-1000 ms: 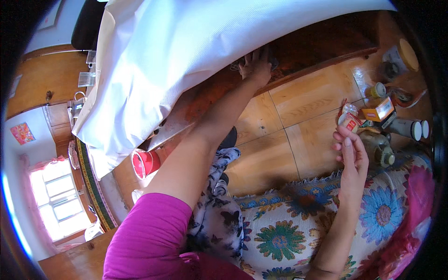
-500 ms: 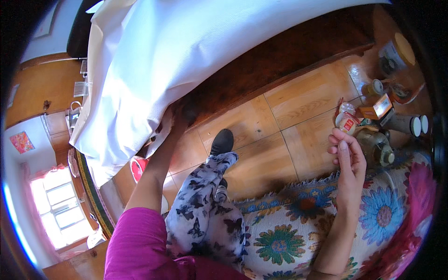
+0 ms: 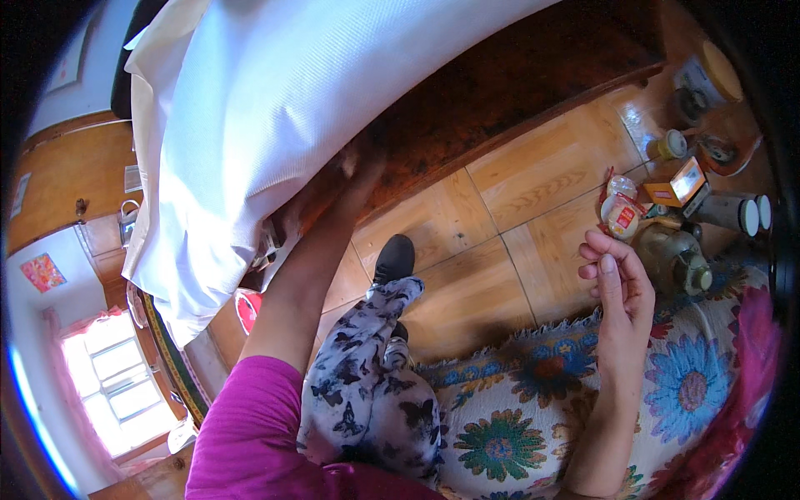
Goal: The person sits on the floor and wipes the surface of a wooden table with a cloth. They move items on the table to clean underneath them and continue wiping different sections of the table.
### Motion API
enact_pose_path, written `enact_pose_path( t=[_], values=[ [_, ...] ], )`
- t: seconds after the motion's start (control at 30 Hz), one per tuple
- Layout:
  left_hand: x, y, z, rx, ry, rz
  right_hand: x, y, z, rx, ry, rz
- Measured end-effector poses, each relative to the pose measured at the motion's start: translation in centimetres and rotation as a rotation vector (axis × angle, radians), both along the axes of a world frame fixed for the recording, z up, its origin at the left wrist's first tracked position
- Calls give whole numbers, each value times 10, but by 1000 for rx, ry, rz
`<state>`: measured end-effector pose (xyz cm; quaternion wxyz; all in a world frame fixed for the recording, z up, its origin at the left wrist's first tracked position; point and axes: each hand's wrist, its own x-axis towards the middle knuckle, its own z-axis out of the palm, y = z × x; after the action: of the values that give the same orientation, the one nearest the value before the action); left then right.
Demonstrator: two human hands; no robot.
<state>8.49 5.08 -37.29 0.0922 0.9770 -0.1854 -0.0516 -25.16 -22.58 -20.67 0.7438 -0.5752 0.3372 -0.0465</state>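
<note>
My left arm reaches under the edge of a white cloth (image 3: 275,108) draped over a dark wooden table (image 3: 492,92). My left hand (image 3: 363,160) is in the shadow beneath the cloth, by the table's dark wood. Its fingers are hidden, so what it touches does not show. On the other side, my right hand (image 3: 618,279) hovers with loosely bent, slightly parted fingers, and nothing is in it. It is nearest to a red-and-clear packet (image 3: 623,218) and a greenish glass jar (image 3: 667,258) on the floor.
An orange-and-white box (image 3: 679,185), a small lidded jar (image 3: 669,146), white-ended cylinders (image 3: 729,212) and a yellow-lidded tub (image 3: 708,79) stand at the right. A flowered cover (image 3: 500,442) lies under me. My dark shoe (image 3: 394,258) rests on the tiled floor (image 3: 533,179).
My left arm has reached farther right and deeper under the cloth. The cloth's edge has shifted left in view. My right hand has barely moved.
</note>
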Motion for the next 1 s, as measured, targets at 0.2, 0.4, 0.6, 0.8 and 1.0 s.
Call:
enact_pose_path(
  t=[0.2, 0.4, 0.6, 0.8, 1.0],
  values=[
    [-12, 12, -42, 203, -102, -194, -1, -1, 5, -31, 36, -17],
    [-13, 174, -27, -120, 171, -226, 0, -2, 5, -48, 13, -2],
    [46, 217, -3, 247, 69, 178, -3, -6, 2, -34, 70, -39],
    [61, 230, 2, 308, 97, 232, -4, -5, -1, -71, 100, -35],
    [66, 235, 2, 320, 106, 222, -5, -6, -3, -61, 108, -51]
  ],
)
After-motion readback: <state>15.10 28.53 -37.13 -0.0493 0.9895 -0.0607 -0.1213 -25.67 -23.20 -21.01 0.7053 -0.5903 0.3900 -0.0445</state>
